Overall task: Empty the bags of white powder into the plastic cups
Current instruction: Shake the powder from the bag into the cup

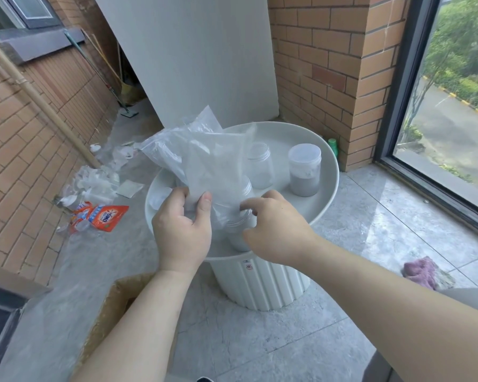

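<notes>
- Hands working over the near rim of the round table (276, 133). The left hand (181, 230) grips the lower part of the clear bag (204, 161), thumb pressed on its front. The right hand (273, 230), just to the right of the left, curls fingers and thumb round the neck of the near cup (239, 232), apparently steadying it.
- Near cup: clear plastic, upright, grey-white powder showing low inside. The bag's lower end drapes over its mouth. Pour looks under way or almost finished.
- Clear bag: rises up and away from the left hand, crumpled, film dusted white. No heap of powder visible inside, so it looks close to empty.
- Second cup (248, 187): just beyond the right hand's fingertips, partly behind the bag. Fill level cannot be told.
- Farther beyond the right hand: open cup (260, 166), seemingly empty and not yet filled. To its right, lidded cup (304, 172), roughly half full of powder, judged done.
- Floor well left of the left hand: discarded bags (94, 186) and an orange pouch (106, 217), which suggests several bags are already spent.
- Judgement: task well along, with at least one cup left.
</notes>
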Demonstrator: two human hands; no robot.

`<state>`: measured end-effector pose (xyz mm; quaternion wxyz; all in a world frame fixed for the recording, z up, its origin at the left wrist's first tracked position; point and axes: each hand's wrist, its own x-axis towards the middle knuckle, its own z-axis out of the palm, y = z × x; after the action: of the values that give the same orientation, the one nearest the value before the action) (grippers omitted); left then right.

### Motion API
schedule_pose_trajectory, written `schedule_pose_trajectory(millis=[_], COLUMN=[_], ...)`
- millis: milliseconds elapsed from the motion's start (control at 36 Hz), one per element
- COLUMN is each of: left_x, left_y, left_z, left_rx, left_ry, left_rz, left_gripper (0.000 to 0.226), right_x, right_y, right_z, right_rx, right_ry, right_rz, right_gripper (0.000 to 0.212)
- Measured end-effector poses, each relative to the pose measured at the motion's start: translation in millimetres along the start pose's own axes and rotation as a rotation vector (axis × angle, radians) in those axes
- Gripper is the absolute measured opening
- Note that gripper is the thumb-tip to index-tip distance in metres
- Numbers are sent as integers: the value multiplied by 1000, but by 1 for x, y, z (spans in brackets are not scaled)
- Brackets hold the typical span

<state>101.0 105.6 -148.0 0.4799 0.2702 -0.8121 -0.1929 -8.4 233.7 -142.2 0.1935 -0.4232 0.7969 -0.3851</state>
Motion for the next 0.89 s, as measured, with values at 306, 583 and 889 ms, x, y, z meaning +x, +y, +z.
schedule_pose_trajectory(millis=[306, 583, 889], left_x=[3, 15, 24], left_y=[1, 0, -5], left_z=[-3, -8, -5], left_rx=[-2, -97, -306], left_ry=[19, 27, -19], left_rz=[-17, -194, -402], left_gripper=[16, 17, 3], right_x=[3, 13, 24], right_y=[1, 9, 5], right_z=[-4, -12, -11], right_rx=[51, 86, 121], right_ry=[64, 46, 155], right_rz=[19, 50, 39], right_gripper=[62, 57, 26])
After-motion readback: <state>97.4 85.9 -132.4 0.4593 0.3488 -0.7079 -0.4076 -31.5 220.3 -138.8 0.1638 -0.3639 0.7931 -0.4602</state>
